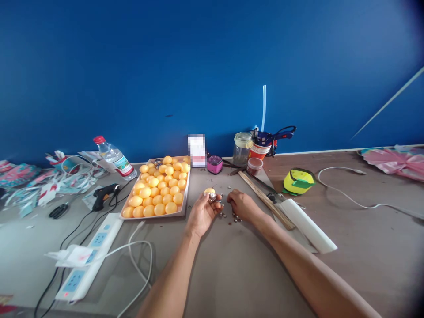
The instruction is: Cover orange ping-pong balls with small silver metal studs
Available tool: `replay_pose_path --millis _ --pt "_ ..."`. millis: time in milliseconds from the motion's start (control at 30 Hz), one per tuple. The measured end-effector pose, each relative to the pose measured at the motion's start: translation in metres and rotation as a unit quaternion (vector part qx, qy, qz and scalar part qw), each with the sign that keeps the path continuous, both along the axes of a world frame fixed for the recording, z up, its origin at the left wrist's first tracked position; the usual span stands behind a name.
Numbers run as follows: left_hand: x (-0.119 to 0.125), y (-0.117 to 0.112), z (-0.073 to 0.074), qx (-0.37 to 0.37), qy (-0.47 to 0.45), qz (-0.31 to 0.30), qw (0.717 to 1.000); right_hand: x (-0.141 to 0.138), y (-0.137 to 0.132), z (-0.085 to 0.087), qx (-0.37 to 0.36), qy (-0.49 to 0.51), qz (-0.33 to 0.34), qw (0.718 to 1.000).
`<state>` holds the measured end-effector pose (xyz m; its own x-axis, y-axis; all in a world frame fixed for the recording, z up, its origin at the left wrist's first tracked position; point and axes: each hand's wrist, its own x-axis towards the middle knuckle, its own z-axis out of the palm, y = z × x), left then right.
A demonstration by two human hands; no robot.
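My left hand (201, 217) is turned palm up, its fingers curled round an orange plastic ball (209, 190). Several small shiny silver balls show at its fingertips; whether they are beads or bells I cannot tell. Just to the right, my right hand (244, 205) points down at the table with its fingers drawn together, and anything between them is hidden. Loose silver balls (236, 218) lie right below it. Left of my hands stands a shallow box (185, 207) filled with orange balls (159, 185), a few silver pieces among them at the back.
A power strip (89, 258) with a white cable, a glue gun (103, 196) and a water bottle (115, 159) are at left. Behind my hands stand a purple container (214, 164) and a jar (242, 152). Wooden sticks (265, 198), a white roll (308, 227) and a yellow-green pouch (298, 181) lie right.
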<state>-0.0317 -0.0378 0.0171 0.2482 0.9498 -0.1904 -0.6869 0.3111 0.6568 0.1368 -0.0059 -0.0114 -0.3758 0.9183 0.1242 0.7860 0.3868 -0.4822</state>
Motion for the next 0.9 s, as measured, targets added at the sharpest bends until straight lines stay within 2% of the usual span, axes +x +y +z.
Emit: replay_pose_path --millis 200,300,433,533,633,767,900 --pt "-0.0011 -0.0001 -0.001 -0.005 -0.009 -0.007 1.0 -0.0011 -0.0038 0.0047 0.025 0.044 -0.026 0.998" --pt "-0.0014 0.0002 -0.0016 -0.009 -0.01 -0.008 1.0 -0.0014 -0.0054 0.0062 0.02 0.011 -0.033 0.999" --pt "-0.0015 0.0008 -0.0022 -0.012 -0.01 -0.007 1.0 -0.0025 -0.0062 0.008 0.0 -0.049 -0.011 0.999" --pt "-0.0016 0.0007 -0.0025 -0.015 -0.011 -0.008 1.0 -0.0035 -0.0062 0.0085 -0.008 -0.059 -0.011 0.998" --pt "-0.0018 0.0006 -0.0034 -0.016 -0.013 -0.006 1.0 -0.0042 -0.0062 0.0075 -0.001 -0.028 -0.033 0.999" --pt "-0.0019 0.0009 -0.0048 -0.017 -0.018 -0.002 1.0 -0.0041 -0.0054 0.006 0.046 0.063 -0.074 0.994" --pt "-0.0017 0.0008 -0.0045 -0.018 -0.02 -0.003 1.0 -0.0037 -0.0051 0.0056 0.042 0.082 -0.052 0.994"
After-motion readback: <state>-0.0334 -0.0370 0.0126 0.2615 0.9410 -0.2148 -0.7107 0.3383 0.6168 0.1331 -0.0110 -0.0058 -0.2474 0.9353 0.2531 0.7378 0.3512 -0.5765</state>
